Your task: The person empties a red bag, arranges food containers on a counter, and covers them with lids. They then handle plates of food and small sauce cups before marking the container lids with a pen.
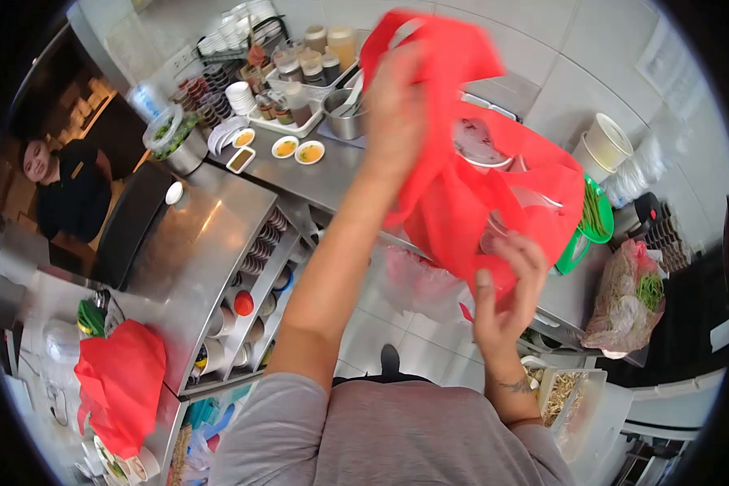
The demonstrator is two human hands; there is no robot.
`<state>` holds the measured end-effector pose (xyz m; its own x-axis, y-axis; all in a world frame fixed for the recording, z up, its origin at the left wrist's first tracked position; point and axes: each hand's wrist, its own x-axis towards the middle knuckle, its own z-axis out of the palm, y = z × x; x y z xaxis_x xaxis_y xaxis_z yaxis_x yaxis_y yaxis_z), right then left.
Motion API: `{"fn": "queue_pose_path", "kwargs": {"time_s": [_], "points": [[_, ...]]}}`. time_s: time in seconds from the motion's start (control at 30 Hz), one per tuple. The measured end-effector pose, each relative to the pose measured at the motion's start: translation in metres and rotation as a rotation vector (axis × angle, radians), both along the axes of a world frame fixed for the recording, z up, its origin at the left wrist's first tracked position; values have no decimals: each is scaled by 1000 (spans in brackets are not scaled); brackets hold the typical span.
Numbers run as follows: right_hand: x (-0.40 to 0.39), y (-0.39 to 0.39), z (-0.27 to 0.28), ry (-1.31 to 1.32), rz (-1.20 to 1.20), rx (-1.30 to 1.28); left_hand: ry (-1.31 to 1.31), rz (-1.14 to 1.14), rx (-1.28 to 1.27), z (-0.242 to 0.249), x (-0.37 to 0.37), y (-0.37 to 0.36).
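Note:
My left hand [395,109] is raised over the counter, its fingers closed on the handle of a red carrier bag [437,194]. The bag hangs with its mouth spread, and round lidded containers [479,142] show inside it. My right hand [510,287] is at the bag's lower front, fingers apart and thumb up, close against the red cloth. Some of the bag and my left fingers are smeared by motion.
Sauce bottles [314,65] and small soup bowls [309,152] line the steel counter [259,174]. Green plates [595,212] and a bag of greens [628,300] stand right. Another red bag [125,389] lies lower left. A person [73,190] stands beyond the counter.

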<state>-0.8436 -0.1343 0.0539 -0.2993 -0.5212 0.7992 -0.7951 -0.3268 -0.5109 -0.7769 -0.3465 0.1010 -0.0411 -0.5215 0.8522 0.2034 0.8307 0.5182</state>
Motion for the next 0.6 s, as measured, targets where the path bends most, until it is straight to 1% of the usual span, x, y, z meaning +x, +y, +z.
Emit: {"fn": "queue_pose_path", "kwargs": {"time_s": [0.03,0.07,0.1,0.13,0.17,0.2,0.23,0.27,0.3,0.33,0.37,0.4,0.43,0.47,0.5,0.53,0.57,0.6], "points": [[-10,3,-1,136,-110,78,-76,111,-183,14,-19,0],[-21,0,1,158,-207,42,-271,166,-251,16,-44,4],[-31,-9,5,172,-282,0,-394,68,-225,12,-68,10],[-43,-18,11,140,-277,-26,-892,-164,162,23,-75,22],[-61,-32,6,30,-224,-46,-1250,-60,60,19,-92,23],[-80,-44,12,99,-254,68,-1387,-36,-113,12,-101,18],[-113,-59,9,30,-118,170,-1287,32,-112,1,-110,16],[-187,-74,-27,109,75,206,-1112,-10,-72,-5,-111,14],[-202,-73,-33,31,22,258,-938,-58,-48,-11,-112,11],[-191,-74,-20,-14,-31,247,-833,48,-113,0,-85,22],[-179,-75,-6,-60,-82,237,-709,152,-155,-2,-64,24],[-142,-64,15,-75,-125,169,-583,251,-197,-5,-46,25],[-123,-58,25,30,-260,69,-459,347,-241,-8,-23,26],[-102,-52,30,126,-394,-42,-508,312,-189,-9,20,36],[-50,-46,45,-74,-403,-118,-553,274,-137,-10,73,54],[-2,-41,57,-280,-412,-187,-608,363,-115,-18,119,69],[16,-43,55,-231,-274,-263,-663,451,-89,-29,164,88],[37,-46,47,-192,-138,-346,-770,552,-44,-36,213,110]]}}
